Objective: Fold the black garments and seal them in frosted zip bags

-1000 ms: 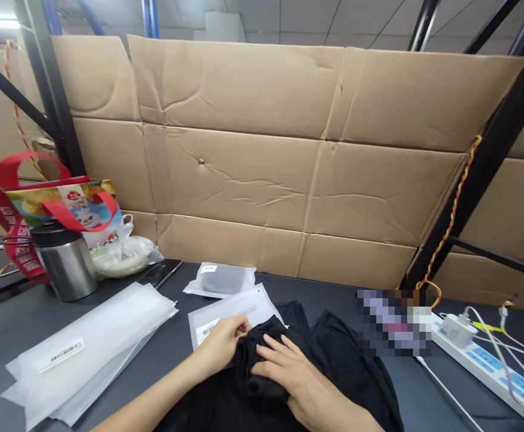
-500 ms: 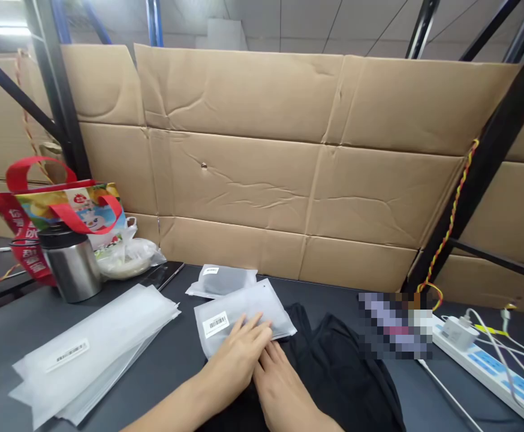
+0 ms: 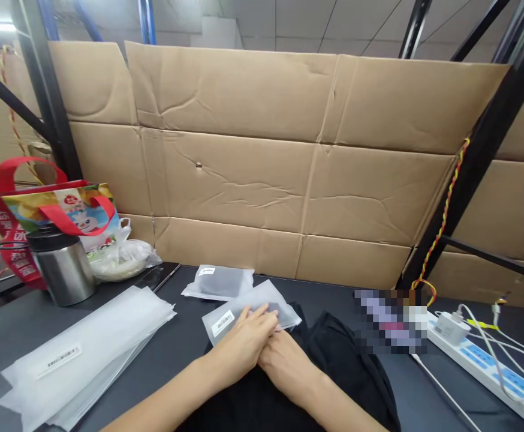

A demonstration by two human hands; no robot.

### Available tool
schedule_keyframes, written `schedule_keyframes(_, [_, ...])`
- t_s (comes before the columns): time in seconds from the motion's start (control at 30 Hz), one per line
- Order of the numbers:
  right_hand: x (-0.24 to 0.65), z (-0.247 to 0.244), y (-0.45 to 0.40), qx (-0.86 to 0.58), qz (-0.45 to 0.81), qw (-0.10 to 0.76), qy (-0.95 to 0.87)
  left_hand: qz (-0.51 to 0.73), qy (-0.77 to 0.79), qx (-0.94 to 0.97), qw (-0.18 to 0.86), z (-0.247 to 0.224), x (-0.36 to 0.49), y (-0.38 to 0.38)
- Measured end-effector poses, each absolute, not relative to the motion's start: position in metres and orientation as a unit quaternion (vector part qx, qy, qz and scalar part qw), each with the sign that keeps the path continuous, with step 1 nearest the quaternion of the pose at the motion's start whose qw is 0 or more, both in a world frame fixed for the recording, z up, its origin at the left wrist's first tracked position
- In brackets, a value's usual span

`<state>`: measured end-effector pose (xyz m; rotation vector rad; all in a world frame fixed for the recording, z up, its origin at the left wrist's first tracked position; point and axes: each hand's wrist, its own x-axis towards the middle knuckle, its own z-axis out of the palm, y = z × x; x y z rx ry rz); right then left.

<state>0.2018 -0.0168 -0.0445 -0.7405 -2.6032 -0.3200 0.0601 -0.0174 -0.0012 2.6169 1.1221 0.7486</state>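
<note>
A barcoded frosted plastic bag (image 3: 248,315) is pressed down at lower centre, over the edge of a black garment (image 3: 347,372), by the open, flat left hand (image 3: 239,348). The right hand (image 3: 289,366) is laid against the left; whether it grips cannot be told.

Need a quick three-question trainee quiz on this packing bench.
1. True or false: the frosted poly bag beneath the left hand carries a barcode label.
2. Which stands right beside the red-handled tote bag? A) stainless vacuum flask B) white power strip C) twisted red-and-yellow cord
3. Short answer: what colour is the garment beneath the right hand?

Key: 1 true; 2 A; 3 black.
</note>
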Motion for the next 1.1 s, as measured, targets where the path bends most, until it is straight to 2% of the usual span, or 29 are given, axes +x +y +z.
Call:
schedule_keyframes(0.27, [0.212,-0.038,-0.018,-0.286,-0.112,0.201,-0.930,0.219,0.347,0.907,0.091,0.001,0.054,-0.019])
schedule_keyframes(0.43, [0.217,-0.044,-0.028,-0.386,-0.117,0.251,-0.880,0.231,0.321,0.914,0.086,-0.005,0.054,-0.017])
schedule_keyframes(0.7, [0.224,-0.040,-0.022,-0.363,-0.082,0.266,-0.889,0.204,0.342,0.916,0.054,-0.011,0.054,-0.026])
schedule_keyframes(0.9, [0.264,-0.012,-0.064,-0.302,-0.010,0.241,-0.922,0.142,0.361,0.921,-0.027,-0.030,0.034,-0.027])
schedule_keyframes(1.0, [0.286,-0.003,-0.057,-0.374,-0.035,0.243,-0.894,0.120,0.345,0.930,-0.044,-0.028,0.034,-0.028])
schedule_keyframes(1.1, [0.300,-0.005,-0.043,-0.411,-0.032,0.206,-0.887,0.110,0.305,0.946,-0.030,-0.019,0.029,-0.031])
